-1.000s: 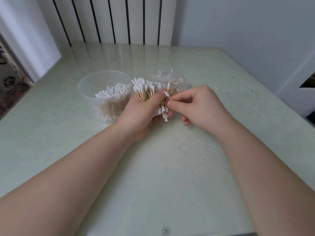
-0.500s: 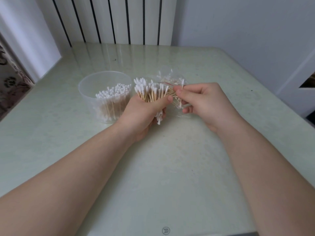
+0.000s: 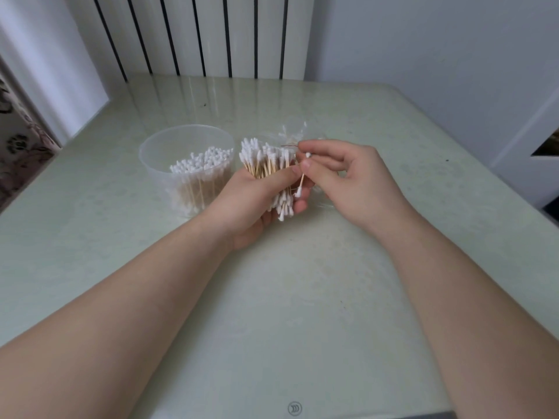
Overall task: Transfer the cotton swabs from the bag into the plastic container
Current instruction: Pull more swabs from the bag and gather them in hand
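The left hand (image 3: pixel 251 201) grips a big bunch of cotton swabs (image 3: pixel 266 161), just right of the plastic container (image 3: pixel 157 173). It stands on the table (image 3: pixel 302 297) with more swabs (image 3: pixel 199 160) inside. The right hand (image 3: pixel 357 182) was up at the bag (image 3: pixel 292 133) a moment ago. Now it pinches one swab (image 3: pixel 302 180) beside the bunch.

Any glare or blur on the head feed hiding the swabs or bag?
Head view: even light; radiator stripes reflect on the table's far end; swabs in the left hand and the single swab pinched by the right hand are sharp; the bag behind is faint; edges bend.
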